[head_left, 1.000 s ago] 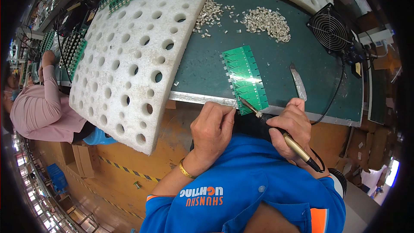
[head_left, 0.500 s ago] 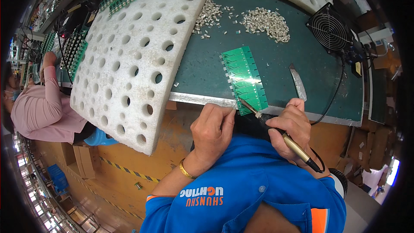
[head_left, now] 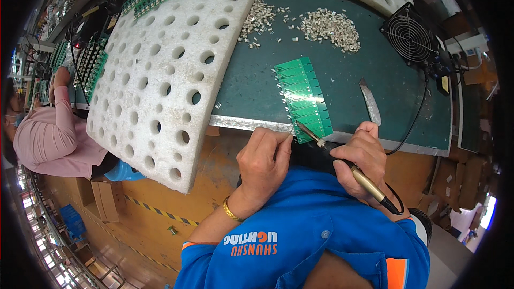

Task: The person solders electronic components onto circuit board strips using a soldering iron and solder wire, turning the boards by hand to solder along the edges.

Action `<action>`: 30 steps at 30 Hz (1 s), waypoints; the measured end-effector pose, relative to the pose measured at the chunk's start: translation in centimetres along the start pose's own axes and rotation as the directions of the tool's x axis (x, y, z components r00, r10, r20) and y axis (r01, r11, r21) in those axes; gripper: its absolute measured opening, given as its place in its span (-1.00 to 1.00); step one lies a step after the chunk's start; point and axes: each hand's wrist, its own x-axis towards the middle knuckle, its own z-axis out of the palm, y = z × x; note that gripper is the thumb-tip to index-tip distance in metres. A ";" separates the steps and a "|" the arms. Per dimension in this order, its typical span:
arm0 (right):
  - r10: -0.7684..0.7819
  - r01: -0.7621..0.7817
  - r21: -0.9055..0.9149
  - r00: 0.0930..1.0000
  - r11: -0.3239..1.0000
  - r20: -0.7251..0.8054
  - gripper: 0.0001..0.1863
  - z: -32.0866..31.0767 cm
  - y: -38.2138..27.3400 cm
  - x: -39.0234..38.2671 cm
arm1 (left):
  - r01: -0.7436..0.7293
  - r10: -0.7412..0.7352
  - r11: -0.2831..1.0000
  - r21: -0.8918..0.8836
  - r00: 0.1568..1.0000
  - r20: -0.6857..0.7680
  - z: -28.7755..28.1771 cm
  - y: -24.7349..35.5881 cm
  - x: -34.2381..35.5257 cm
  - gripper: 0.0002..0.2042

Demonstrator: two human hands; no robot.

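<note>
A green circuit board panel point(head_left: 303, 99) lies at the near edge of the table, with small white connectors along its left side. My right hand point(head_left: 361, 160) is wrapped round a soldering iron point(head_left: 368, 183) with a gold-coloured handle. The iron's tip touches or hovers just over the board's lower left part; I cannot tell which. Beside that corner, my left hand point(head_left: 266, 159) is closed in a pinch at the table edge. Whatever its fingertips hold is too small to make out.
A white foam sheet with holes point(head_left: 160, 75) overhangs the table on the left. Small connectors point(head_left: 331, 28) lie in piles at the back. On the right are a black fan point(head_left: 409, 37) and a taped blade point(head_left: 369, 103). A co-worker in a pink sleeve point(head_left: 63, 108) sits far left.
My hands, the soldering iron and the board have hardly moved. At the far left, the co-worker's hand and arm have shifted slightly.
</note>
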 end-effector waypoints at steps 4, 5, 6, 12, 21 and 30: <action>0.006 -0.006 -0.005 1.000 1.000 0.005 -0.78 -0.2 -0.1 0.0 | 0.008 -0.008 1.000 -0.001 1.000 0.016 -0.1 0.2 0.0 -0.91; 0.007 -0.007 -0.004 1.000 1.000 0.009 -0.78 -0.2 -0.2 0.0 | 0.008 -0.008 1.000 -0.001 1.000 0.017 -0.1 0.2 0.0 -0.91; 0.008 -0.008 -0.004 1.000 1.000 0.014 -0.77 -0.2 -0.2 0.0 | 0.010 -0.010 1.000 -0.003 1.000 0.016 -0.1 0.2 0.0 -0.92; 0.021 -0.021 -0.006 1.000 1.000 0.014 -0.77 -0.3 -0.3 0.0 | 0.018 -0.018 1.000 -0.005 0.999 0.029 0.0 0.1 -0.1 -0.92; 0.020 -0.020 -0.017 1.000 1.000 0.018 -0.77 -0.3 -0.5 0.0 | 0.018 -0.018 1.000 -0.009 0.999 0.029 0.0 0.1 -0.1 -0.92; -0.009 0.010 -0.049 1.000 0.999 0.012 -0.76 -0.1 -0.7 -0.2 | 0.010 -0.010 1.000 0.006 1.000 0.030 0.0 -0.1 -0.2 -0.92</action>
